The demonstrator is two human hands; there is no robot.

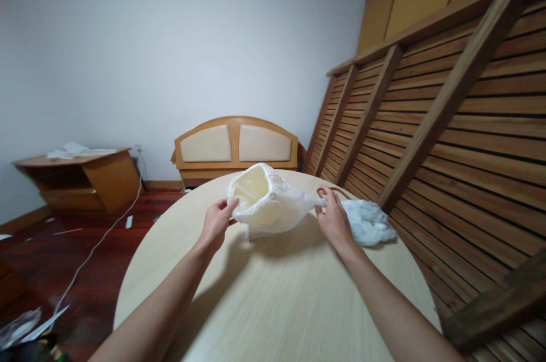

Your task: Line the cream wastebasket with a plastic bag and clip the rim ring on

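Note:
A translucent white plastic bag (267, 200) is held up over the round pale wooden table (277, 305), its mouth open and puffed toward the left. My left hand (216, 220) pinches the bag's rim on the left side. My right hand (333, 215) grips the bag's gathered handle on the right. A second crumpled white plastic bag (369, 223) lies on the table just right of my right hand. A thin reddish-brown loop (330, 190), perhaps a rubber band, shows behind my right hand.
A slatted wooden bed frame (447, 123) leans against the wall on the right. A headboard (236, 146) stands at the far wall. A low wooden cabinet (81, 177) sits at left, and a white cable (98, 245) runs across the dark floor.

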